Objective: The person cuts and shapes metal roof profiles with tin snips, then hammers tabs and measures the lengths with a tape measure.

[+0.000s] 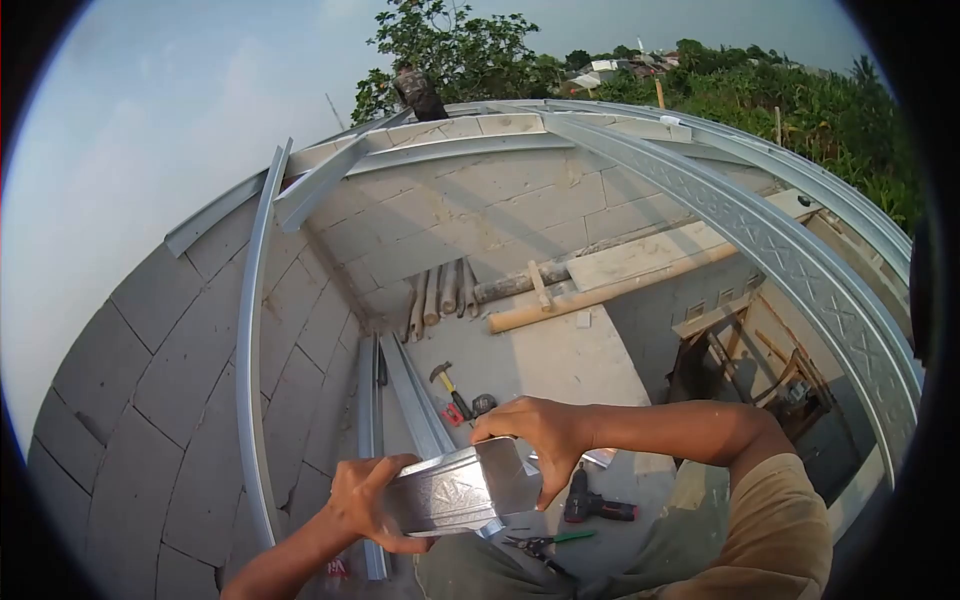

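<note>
High on an unfinished block-walled building, we hold a short piece of steel channel (462,490) between our two hands, above the concrete floor (560,360) far below. Left of the channel, grey block wall (150,400) curves away, with a long steel rail (246,340) running up it. Our left hand (372,500) wraps the channel's left end, fingers curled under it and thumb over the top. The channel lies roughly level, embossed face toward us, its open end turned right. Our right hand (535,435) clamps that right end from above, fingers closed over the edge, the forearm reaching in from the right past a tan sleeve (780,530).

Below and behind the channel, on the floor, more steel lengths (405,390) lie in a row. Just above the channel we see a hammer (447,384) with a yellow handle and a small red item beside it. Right of the channel and lower, a drill (595,503) lies on the floor, and under the channel a pair of green-handled snips (545,543). Farther up from the channel, round poles (440,290) and a long timber (610,290) rest against the far wall. To the channel's right, an embossed steel truss (800,270) sweeps across the top of the walls, with trees (800,100) beyond.
</note>
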### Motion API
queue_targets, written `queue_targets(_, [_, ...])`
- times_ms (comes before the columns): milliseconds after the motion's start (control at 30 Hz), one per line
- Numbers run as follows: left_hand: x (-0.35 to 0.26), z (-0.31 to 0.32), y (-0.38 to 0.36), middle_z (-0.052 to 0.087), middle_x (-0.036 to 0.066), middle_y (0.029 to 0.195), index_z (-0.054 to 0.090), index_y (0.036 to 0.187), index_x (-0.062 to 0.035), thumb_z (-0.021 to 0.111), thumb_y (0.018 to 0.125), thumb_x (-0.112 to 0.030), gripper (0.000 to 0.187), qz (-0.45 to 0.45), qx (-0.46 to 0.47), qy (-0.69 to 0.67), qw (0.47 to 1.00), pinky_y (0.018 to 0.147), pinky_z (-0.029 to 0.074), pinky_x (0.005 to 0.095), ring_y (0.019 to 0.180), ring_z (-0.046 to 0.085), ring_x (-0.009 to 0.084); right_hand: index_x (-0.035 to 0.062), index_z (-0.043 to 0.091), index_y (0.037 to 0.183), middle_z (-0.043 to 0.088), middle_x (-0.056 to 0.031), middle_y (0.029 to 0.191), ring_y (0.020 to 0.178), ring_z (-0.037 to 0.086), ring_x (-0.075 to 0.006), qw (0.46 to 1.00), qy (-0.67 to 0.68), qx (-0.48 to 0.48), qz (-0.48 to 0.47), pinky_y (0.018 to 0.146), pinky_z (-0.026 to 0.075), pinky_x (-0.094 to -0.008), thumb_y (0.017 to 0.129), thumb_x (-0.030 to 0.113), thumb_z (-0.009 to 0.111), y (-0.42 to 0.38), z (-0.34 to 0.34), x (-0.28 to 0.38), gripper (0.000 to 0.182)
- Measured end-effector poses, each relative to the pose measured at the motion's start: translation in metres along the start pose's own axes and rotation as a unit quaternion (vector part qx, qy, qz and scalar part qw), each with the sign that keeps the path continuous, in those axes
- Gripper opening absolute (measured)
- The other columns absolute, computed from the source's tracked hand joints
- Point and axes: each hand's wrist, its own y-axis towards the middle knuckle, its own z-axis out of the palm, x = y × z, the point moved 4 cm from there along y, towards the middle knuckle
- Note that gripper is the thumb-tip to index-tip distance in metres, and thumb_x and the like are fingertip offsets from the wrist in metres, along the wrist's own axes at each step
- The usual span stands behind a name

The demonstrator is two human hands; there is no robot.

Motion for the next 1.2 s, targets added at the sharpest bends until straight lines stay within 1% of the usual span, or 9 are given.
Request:
queue_targets(167, [-0.007,0.008,-0.010,0.060,0.008,0.062,0.049,0.109,0.0076,0.084,0.053,-0.042,0.082,-0.010,-0.139,-0.181,0.974,0.052,0.049,0.0347,0.053,0.064,0.0274,-0.0006,0.049,0.120,0.068,-0.0112,0.097,0.082,0.069,-0.0205,0.982,0.125,-0.122,-0.066,0.075,0.052,-0.0340,0.056,0.030,0.092,0.021,0.003,0.030,0.083])
queue_targets(233, [0.007,0.003,-0.001,0.062,0.012,0.063,0.049,0.107,0.0047,0.086,0.054,-0.043,0.080,-0.185,0.151,-0.139,0.961,0.056,0.053,0.0398,0.057,0.067,0.0325,-0.0022,0.046,0.120,0.068,-0.0153,0.093,0.082,0.070,-0.0244,0.995,0.095,-0.028,0.018,0.072,0.053,-0.0351,0.059,0.026,0.091,0.008,0.013,0.001,0.081])
queue_targets(367, [-0.009,0.033,0.006,0.065,0.017,0.067,0.049,0.109,0.0024,0.084,0.061,-0.055,0.083,-0.164,0.420,0.129,0.883,0.058,0.056,0.0452,0.062,0.068,0.0396,-0.0017,0.044,0.120,0.065,-0.0179,0.103,0.092,0.068,-0.0373,0.916,-0.132,0.268,0.267,0.079,0.054,-0.0419,0.059,0.027,0.093,-0.022,0.053,-0.035,0.083])
queue_targets(567, [0.005,-0.006,0.009,0.064,0.009,0.067,0.059,0.111,-0.0006,0.083,0.056,-0.056,0.081,-0.062,0.135,0.181,0.972,0.051,0.053,0.0368,0.055,0.066,0.0267,0.0018,0.056,0.116,0.067,-0.0142,0.104,0.091,0.068,-0.0352,0.977,-0.163,0.093,0.098,0.077,0.053,-0.0409,0.052,0.026,0.093,0.009,-0.014,-0.012,0.078])
queue_targets(800, [-0.001,0.025,-0.018,0.067,0.025,0.091,0.052,0.118,0.0044,0.085,0.054,-0.040,0.085,-0.022,-0.159,-0.231,0.959,0.056,0.052,0.0343,0.061,0.066,0.0326,-0.0006,0.046,0.125,0.066,-0.0147,0.099,0.088,0.068,-0.0258,0.986,0.124,-0.108,-0.020,0.078,0.052,-0.0356,0.054,0.029,0.095,0.026,0.007,0.020,0.091])
queue_targets(933, [0.024,0.021,-0.020,0.068,0.024,0.079,0.048,0.118,0.0011,0.084,0.059,-0.044,0.083,-0.185,0.211,-0.127,0.951,0.060,0.055,0.0450,0.063,0.067,0.0405,-0.0018,0.047,0.120,0.066,-0.0164,0.092,0.084,0.068,-0.0308,0.972,0.172,0.055,0.154,0.073,0.053,-0.0377,0.058,0.029,0.093,0.006,0.029,-0.013,0.083])
queue_targets(1033, [0.008,0.041,-0.014,0.067,0.018,0.071,0.047,0.117,0.0005,0.082,0.062,-0.051,0.083,-0.185,0.406,0.050,0.893,0.061,0.056,0.0468,0.064,0.067,0.0397,-0.0027,0.047,0.116,0.065,-0.0178,0.089,0.083,0.068,-0.0356,0.920,-0.079,0.274,0.269,0.070,0.054,-0.0403,0.061,0.030,0.092,-0.018,0.051,-0.039,0.079])
queue_targets(1100, [0.022,0.041,-0.014,0.065,0.015,0.069,0.051,0.113,-0.0008,0.080,0.063,-0.057,0.081,-0.158,0.393,0.096,0.901,0.057,0.056,0.0429,0.063,0.068,0.0350,-0.0039,0.047,0.117,0.065,-0.0183,0.092,0.086,0.067,-0.0388,0.944,-0.171,0.208,0.188,0.074,0.055,-0.0424,0.058,0.032,0.092,-0.014,0.042,-0.048,0.082])
queue_targets(1200, [0.019,0.015,-0.007,0.063,0.010,0.069,0.059,0.108,-0.0013,0.083,0.057,-0.056,0.078,-0.068,0.093,0.130,0.985,0.050,0.052,0.0356,0.058,0.065,0.0275,-0.0029,0.050,0.120,0.065,-0.0162,0.100,0.091,0.066,-0.0366,0.974,-0.161,0.124,0.098,0.079,0.054,-0.0414,0.052,0.032,0.094,-0.001,0.004,-0.030,0.088])
